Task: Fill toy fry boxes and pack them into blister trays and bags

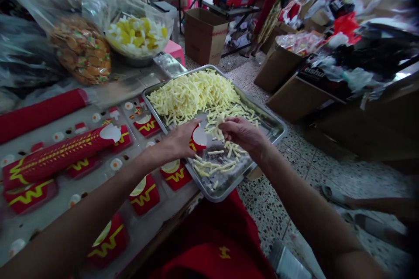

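Observation:
My left hand (183, 139) is closed around a small red fries carton (199, 137) with a white rounded opening, held over the near left part of a metal tray (214, 195). In the tray lies a heap of pale yellow fry-shaped sticks (199, 93), with loose ones spread toward the front. Above the loose sticks, my right hand (244, 135) pinches a few of them between thumb and fingers; how many cannot be made out. The two hands are a short way apart.
Left on the table, red cartons with yellow marks (144, 196) sit in a clear plastic sheet, under a long stack of nested cartons (62, 157). Behind stand a bag of small burger-like pieces (81, 50) and a bowl of yellow-white pieces (137, 37). Cardboard boxes (206, 35) and another person's legs are nearby.

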